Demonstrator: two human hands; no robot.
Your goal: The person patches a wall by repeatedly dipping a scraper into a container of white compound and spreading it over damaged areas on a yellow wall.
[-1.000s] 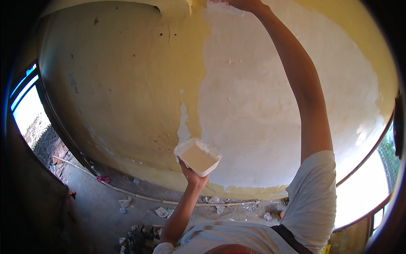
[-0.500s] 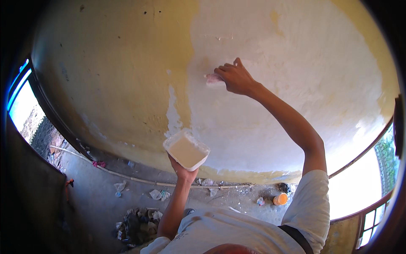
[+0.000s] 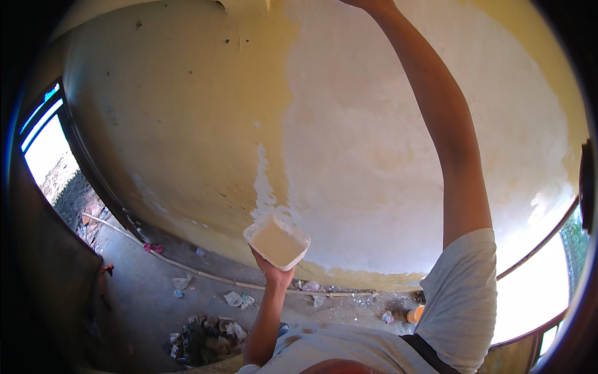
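A white plastic tub (image 3: 277,242) of pale liquid paint sits in my left hand (image 3: 272,267), whose fingers are wrapped round its underside. My right arm stretches high up the wall, and my right hand (image 3: 367,4) is cut off by the top edge, so its fingers and anything in them are hidden. The wall (image 3: 349,168) ahead is white on much of its right part and stained yellow on the left and along the edges, with ragged white patches between.
A long pale pole (image 3: 205,274) lies along the wall's foot. Plastic litter (image 3: 233,299), a dark heap of debris (image 3: 212,341) and an orange bucket (image 3: 416,313) are on the floor (image 3: 143,305). Openings at left (image 3: 47,156) and right (image 3: 532,274) let in bright light.
My right hand dropped to mid-wall with a pinkish applicator half a second ago and is now back up at the top edge. The tub in my left hand has shifted slightly.
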